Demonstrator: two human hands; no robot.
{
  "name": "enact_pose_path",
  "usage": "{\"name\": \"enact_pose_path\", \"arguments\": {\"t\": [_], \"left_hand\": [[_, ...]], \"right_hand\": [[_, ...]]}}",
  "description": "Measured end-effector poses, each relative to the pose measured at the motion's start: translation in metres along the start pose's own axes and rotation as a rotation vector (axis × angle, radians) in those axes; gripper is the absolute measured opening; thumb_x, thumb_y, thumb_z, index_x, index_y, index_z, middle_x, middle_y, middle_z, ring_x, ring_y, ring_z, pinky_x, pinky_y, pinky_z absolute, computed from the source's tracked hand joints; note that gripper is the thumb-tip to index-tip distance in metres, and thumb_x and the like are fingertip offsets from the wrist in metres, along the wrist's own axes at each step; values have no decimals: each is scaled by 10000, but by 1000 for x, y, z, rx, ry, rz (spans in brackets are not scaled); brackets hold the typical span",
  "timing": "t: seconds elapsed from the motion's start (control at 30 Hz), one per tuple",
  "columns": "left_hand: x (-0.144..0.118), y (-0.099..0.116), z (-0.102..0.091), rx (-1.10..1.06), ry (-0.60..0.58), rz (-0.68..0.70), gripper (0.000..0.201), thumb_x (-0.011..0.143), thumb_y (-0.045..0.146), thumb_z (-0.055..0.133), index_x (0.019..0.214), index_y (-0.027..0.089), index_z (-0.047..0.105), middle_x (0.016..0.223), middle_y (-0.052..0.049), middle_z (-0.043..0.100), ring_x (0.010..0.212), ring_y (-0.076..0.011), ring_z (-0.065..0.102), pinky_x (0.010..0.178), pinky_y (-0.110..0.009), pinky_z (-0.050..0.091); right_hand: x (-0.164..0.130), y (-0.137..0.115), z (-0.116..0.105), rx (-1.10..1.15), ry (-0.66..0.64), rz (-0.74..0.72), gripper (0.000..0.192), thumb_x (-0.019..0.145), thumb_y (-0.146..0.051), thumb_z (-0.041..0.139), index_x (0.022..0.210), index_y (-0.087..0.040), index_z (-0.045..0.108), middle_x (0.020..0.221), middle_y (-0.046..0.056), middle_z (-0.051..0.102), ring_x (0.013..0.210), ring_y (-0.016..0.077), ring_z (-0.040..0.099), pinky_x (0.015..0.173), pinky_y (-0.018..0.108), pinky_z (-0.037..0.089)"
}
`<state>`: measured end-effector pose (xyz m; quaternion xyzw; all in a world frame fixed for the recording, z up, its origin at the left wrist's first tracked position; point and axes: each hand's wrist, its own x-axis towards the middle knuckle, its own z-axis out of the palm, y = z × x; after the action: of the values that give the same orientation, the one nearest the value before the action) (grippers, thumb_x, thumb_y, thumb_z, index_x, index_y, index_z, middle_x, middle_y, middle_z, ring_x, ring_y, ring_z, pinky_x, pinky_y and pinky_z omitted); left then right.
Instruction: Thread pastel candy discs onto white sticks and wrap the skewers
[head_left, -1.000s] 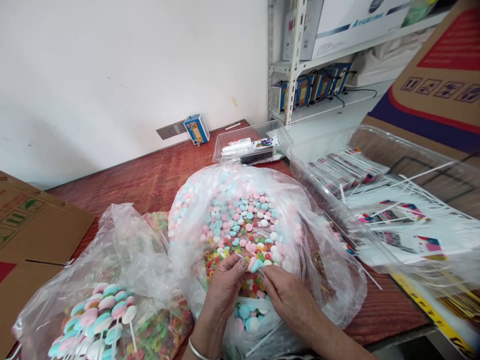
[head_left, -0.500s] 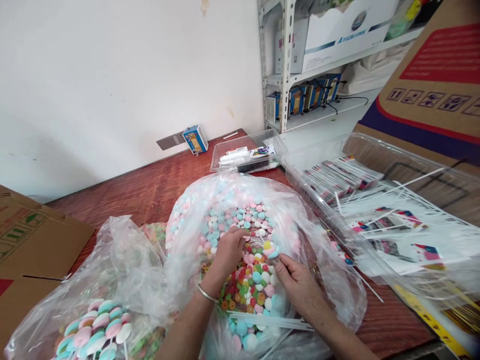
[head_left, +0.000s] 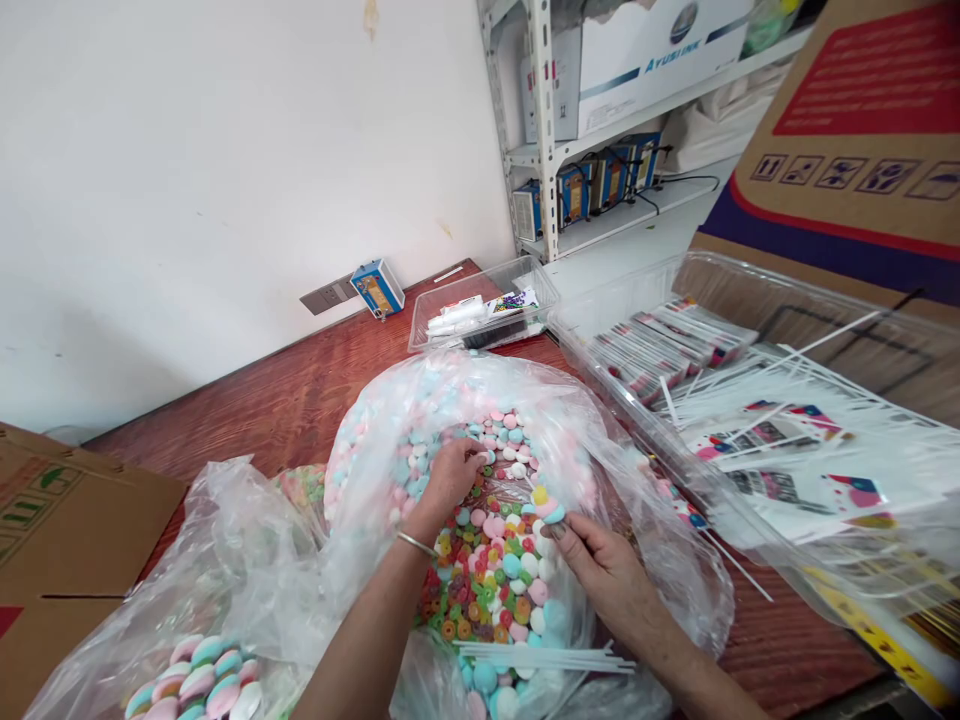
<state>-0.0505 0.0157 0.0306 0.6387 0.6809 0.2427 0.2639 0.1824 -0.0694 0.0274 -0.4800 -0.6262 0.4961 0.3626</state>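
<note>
My left hand (head_left: pixel 454 475) reaches into a large open plastic bag (head_left: pixel 465 385), its fingertips pinched on a small pale candy (head_left: pixel 490 457). Pastel pink, blue and white button-shaped candies (head_left: pixel 510 432) lie around it. To its right, my right hand (head_left: pixel 607 570) is closed on a short stack of candies (head_left: pixel 546 505), with a yellow piece at the top and pink, white and blue ones below. A stick inside the stack is hard to make out. Beneath both hands lie colourful gummy rings (head_left: pixel 465 590) mixed with pastel candies. Several white sticks (head_left: pixel 544 657) rest across the near part of the pile.
At lower left a clear bag (head_left: pixel 247 540) holds finished-looking candy stacks (head_left: pixel 199 680). A clear tray (head_left: pixel 675 450) with white sticks and printed cards stands at right. Behind is a smaller clear box (head_left: pixel 487 300). Cardboard boxes (head_left: pixel 840 180) flank the red-brown table (head_left: pixel 277 385).
My left hand has shifted slightly up and left, and a pale candy now shows at its fingertips. My right hand keeps its candy stack. The whole view has turned a little.
</note>
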Motion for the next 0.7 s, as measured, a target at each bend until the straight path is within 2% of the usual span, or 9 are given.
{"name": "enact_pose_path", "arguments": {"t": [0.13,0.3,0.43,0.53,0.6,0.7], "left_hand": [[11,-2,5,9,-44,-40,119,780,242,619,830,183,710,619,-20,652,597,-179,587,600,-275,407],[10,-1,12,70,45,-67,150,743,255,672,858,162,700,733,-66,662,700,-218,592,677,-314,396],[5,3,16,36,75,-47,134,703,287,707,765,174,672,768,-53,637,729,-201,571,698,-309,401],[-6,10,17,-31,96,-47,158,716,305,692,789,177,635,778,-32,628,736,-183,581,695,-296,430],[-19,17,16,-170,68,-65,215,779,372,646,856,174,617,753,-23,631,706,-172,606,661,-286,458],[-45,31,14,-663,-35,-135,335,797,435,663,988,165,608,793,-35,662,705,-164,646,639,-269,492]], "right_hand": [[0,1,-1,9,-12,17,352,932,-421,414,775,-205,643,661,-3,612,668,184,565,608,254,469],[1,1,-2,13,-16,25,338,927,-415,424,759,-207,630,679,-1,626,687,189,579,619,258,471],[1,0,0,-30,-21,18,331,928,-403,409,756,-205,610,686,-1,629,688,189,585,606,257,457],[0,0,0,-121,-27,6,313,934,-374,374,755,-209,570,679,-2,616,656,181,575,591,260,433],[-2,0,-1,-201,-51,-10,304,938,-356,349,738,-215,530,662,-3,602,630,177,567,580,263,412],[-4,-3,-1,-290,-104,-44,291,944,-329,334,735,-220,506,664,-1,604,627,177,570,580,264,391]]}}
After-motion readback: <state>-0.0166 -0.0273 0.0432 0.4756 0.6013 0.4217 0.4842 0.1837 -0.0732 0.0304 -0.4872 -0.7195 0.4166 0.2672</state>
